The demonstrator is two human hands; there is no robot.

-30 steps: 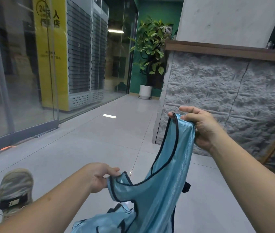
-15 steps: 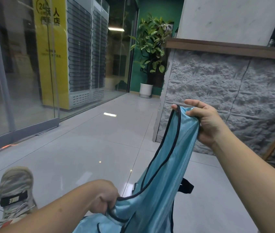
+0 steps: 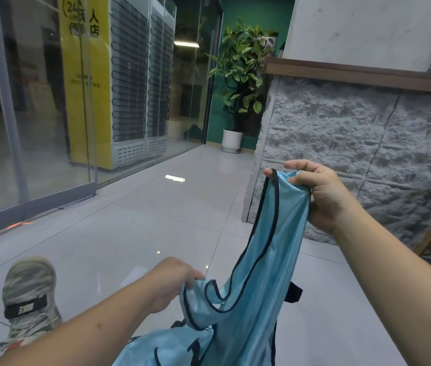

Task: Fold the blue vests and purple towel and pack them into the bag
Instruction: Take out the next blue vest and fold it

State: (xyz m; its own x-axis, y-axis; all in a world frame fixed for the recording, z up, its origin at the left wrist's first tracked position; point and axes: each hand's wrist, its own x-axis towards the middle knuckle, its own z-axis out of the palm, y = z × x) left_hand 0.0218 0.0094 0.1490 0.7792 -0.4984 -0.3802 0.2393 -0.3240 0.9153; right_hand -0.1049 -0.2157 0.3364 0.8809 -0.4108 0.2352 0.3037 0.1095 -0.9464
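So I count one blue vest (image 3: 267,262) held up, plus more blue fabric (image 3: 161,347) bunched at 6 o'clock, can't tell how many. Two hands: left hand (image 3: 172,282), right hand (image 3: 322,194). One shoe (image 3: 28,294) at 8 o'clock, one potted plant (image 3: 240,75) at 12.

The vest (image 3: 269,260) hangs between the raised right hand (image 3: 322,191) and lower left hand (image 3: 174,281).

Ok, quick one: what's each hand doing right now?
Left hand: pinching a lower edge of the blue vest.
Right hand: gripping the vest's raised top end.
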